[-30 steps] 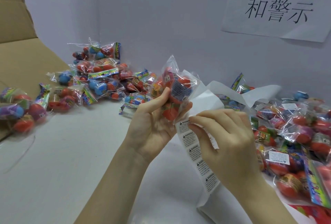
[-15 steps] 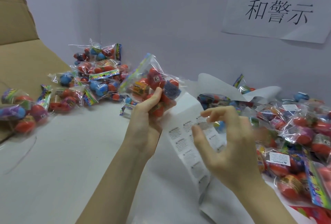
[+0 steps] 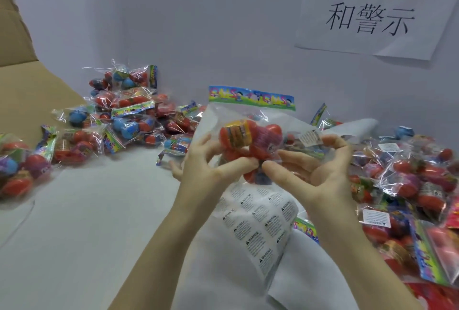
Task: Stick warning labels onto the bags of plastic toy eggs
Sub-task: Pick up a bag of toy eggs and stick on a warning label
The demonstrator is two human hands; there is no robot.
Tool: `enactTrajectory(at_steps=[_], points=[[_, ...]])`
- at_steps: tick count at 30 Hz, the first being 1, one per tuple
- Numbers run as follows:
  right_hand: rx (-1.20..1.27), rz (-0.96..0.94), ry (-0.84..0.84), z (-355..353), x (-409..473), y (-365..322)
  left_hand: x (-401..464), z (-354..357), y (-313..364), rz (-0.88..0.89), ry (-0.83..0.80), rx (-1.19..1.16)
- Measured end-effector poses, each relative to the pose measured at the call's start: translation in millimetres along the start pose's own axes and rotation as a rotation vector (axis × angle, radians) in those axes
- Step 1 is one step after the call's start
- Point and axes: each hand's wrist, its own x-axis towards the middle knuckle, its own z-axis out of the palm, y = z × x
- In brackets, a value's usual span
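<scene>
The left hand [image 3: 206,168] and right hand [image 3: 315,170] both grip 1 clear bag of toy eggs [image 3: 248,136], held upright above the label sheet [image 3: 258,225] on the near table. The right fingertips [image 3: 330,139] pinch a warning label [image 3: 309,137] at the bag's right side. Bag piles lie far left [image 3: 119,116] and right [image 3: 407,180].

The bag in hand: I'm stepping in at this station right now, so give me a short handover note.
Left hand holds the bag of eggs upright.
Right hand supports the bag and pinches one peeled label at its fingertips, not yet stuck on.
Label sheet lies below the hands.
Pile on the right shows labels; pile on the left shows none.
Left: stick this label, then continue with the left pile.
</scene>
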Motion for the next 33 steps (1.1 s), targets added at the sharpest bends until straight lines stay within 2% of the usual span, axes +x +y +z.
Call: enactTrajectory(at_steps=[2, 5, 10, 13, 16, 18, 20, 24, 28, 33], points=[[0.080, 0.006, -0.002, 0.2, 0.7, -1.2, -0.6, 1.5, -2.1, 0.025, -0.007, -0.047], [0.187, -0.022, 0.051, -0.5, 1.1, -5.5, -1.8, 3.2, -2.0, 0.036, -0.100, -0.133], [0.188, -0.110, 0.126, -1.8, 2.6, -6.6, -1.9, 4.6, -1.6, -0.110, -0.167, -0.195], [0.021, -0.257, 0.239, -5.1, 0.9, -9.9, 0.8, 2.0, -2.8, -0.183, -0.131, -0.344], [-0.059, -0.344, 0.357, -11.8, 4.0, -10.9, 1.6, 0.3, -3.1, -0.193, -0.111, -0.388], [-0.183, -0.299, 0.338, -17.4, 10.9, -12.2, 1.4, 0.3, -2.4, -0.198, -0.112, -0.391], [-0.383, -0.278, 0.248, -17.2, 11.1, -11.2, 1.6, 1.1, -2.5, -0.215, -0.145, -0.383], [-0.673, -0.434, 0.208, -8.4, -3.7, -5.3, 0.9, 2.1, -5.1, -0.245, -0.221, -0.332], [-0.800, -0.445, 0.222, -5.3, -3.0, -4.8, -0.1, 4.7, -5.7, -0.224, -0.196, -0.331], [-0.841, -0.424, 0.225, -4.7, -3.1, -1.5, -0.1, 5.4, -5.2, -0.206, -0.174, -0.328]])
